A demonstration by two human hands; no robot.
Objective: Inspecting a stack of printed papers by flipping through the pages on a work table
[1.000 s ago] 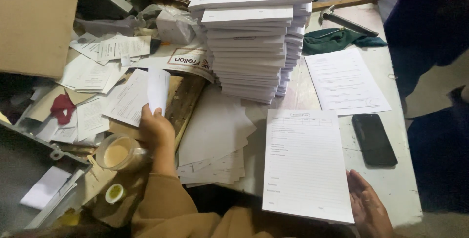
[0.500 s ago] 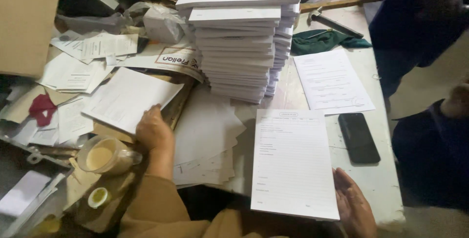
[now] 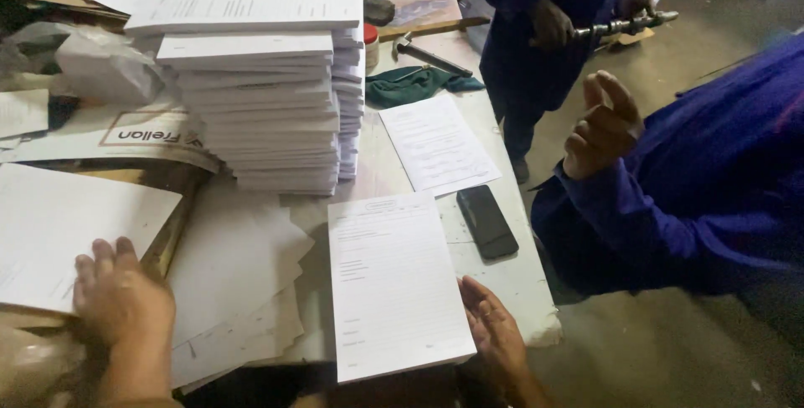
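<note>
A tall stack of printed pads (image 3: 264, 98) fills the back of the white table (image 3: 519, 278), its top pad skewed against the ones below. In front of it lie loose blank sheets (image 3: 234, 265), fanned over the table's near edge.

The printed form pad (image 3: 394, 286) lies flat at the near edge, its long axis running away from the person and tipped slightly left at the top, with the heading at the far end. The right hand (image 3: 494, 333) rests open against its lower right corner, fingers spread and closed on nothing. A 2nd form sheet (image 3: 437, 144) lies farther back with its long axis leaning the same way.

The left hand (image 3: 117, 295) lies palm down on the near edge of a white sheet (image 3: 71, 232) at the left, fingers flat, pressing it rather than gripping. The 2 hands are well apart.

A black phone (image 3: 487, 220) lies just right of the form pad, with a green cloth (image 3: 419, 83) and a hammer (image 3: 429, 54) behind.

On the right, a person's blue sleeve (image 3: 695, 198) shows a raised open hand, and another person in blue holds a metal bar (image 3: 624, 27).

Against 0.5 s earlier, the view has swung right, bringing both people into sight; the left hand has slid down from the sheet's middle to its near edge, and the form pad and right hand are where they were.
</note>
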